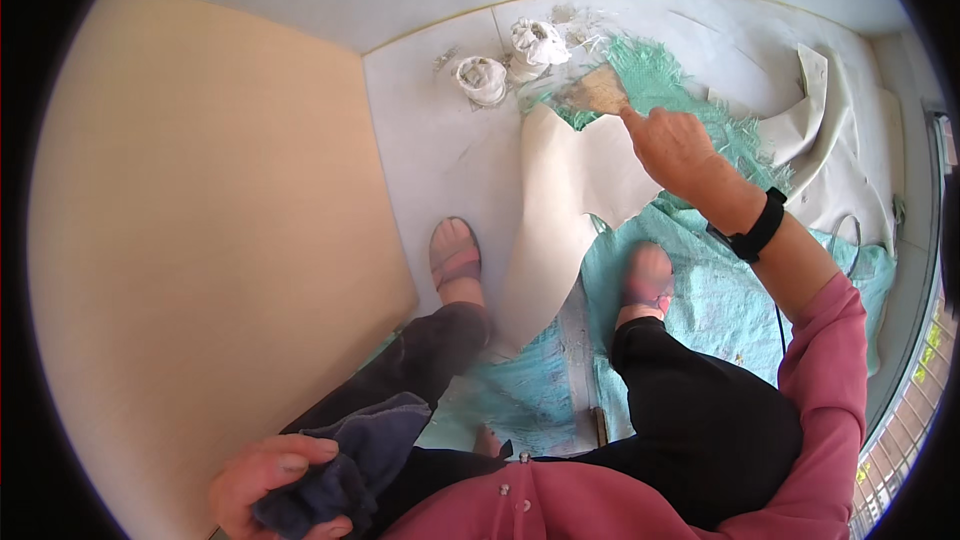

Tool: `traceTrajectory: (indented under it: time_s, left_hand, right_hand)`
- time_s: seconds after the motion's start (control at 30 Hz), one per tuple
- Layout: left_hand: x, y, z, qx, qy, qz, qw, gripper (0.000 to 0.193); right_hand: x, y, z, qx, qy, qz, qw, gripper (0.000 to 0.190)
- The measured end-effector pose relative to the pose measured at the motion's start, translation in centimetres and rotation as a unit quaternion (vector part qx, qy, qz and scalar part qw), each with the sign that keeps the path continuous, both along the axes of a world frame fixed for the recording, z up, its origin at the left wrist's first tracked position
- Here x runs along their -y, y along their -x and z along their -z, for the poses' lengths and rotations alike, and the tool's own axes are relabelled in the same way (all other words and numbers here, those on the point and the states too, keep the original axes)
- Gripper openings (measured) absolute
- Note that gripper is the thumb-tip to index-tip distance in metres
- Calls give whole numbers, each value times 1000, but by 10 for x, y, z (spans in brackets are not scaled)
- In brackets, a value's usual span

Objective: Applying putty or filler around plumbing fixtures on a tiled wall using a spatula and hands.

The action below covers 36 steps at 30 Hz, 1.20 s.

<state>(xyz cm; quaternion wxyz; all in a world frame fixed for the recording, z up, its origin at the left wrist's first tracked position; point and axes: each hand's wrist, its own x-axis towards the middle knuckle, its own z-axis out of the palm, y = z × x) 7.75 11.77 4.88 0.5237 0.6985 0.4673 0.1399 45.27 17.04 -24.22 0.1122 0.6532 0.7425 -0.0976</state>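
At the lower left, my left hand (pixel 251 484) grips a crumpled dark blue cloth (pixel 367 450). My right hand (pixel 671 154) reaches forward, its fingers on a flat tan tool (pixel 604 90) that looks like a wide brush or scraper; blur hides which. The tool's grey end lies over frayed green woven plastic sheeting (pixel 652 67). Below that hand, a large cream sheet of flexible material (pixel 555 195) with a ragged edge lies partly over blue-green woven sheeting (pixel 697 292). My feet stand on either side of the cream sheet's lower part.
Two white bags with rolled-down tops (pixel 481 81) (pixel 536 49) stand on the pale floor, with smears nearby. More cream sheeting (pixel 825 142) lies folded at the right. A tan panel (pixel 225 187) rises at the left; a barred window (pixel 911 405) is at the far right.
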Motion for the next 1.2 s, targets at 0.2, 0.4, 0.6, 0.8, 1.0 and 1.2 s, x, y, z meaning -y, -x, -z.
traceTrajectory:
  time_s: [0.2,0.4,0.6,0.8,1.0,1.2]
  left_hand:
    - [2,-3,1,-7,-16,-16,1000,49]
    - [3,-5,0,-21,-12,-29,999,49]
    - [6,6,4,-8,-48,-60,997,55]
    - [5,2,1,15,-7,-33,999,51]
    - [2,-4,-4,-12,-2,-19,1000,50]
    - [3,5,3,28,-10,-20,999,52]
  right_hand:
    - [-49,-20,0,-30,-52,-2,998,24]
    - [-47,-33,-43,-39,-35,91,994,16]
    - [-10,-45,-28,-24,-13,119,993,15]
    - [37,-49,-72,-2,152,-25,988,15]
    - [6,-40,-130,62,-91,87,990,11]
    - [-20,-19,-71,17,-100,48,994,12]
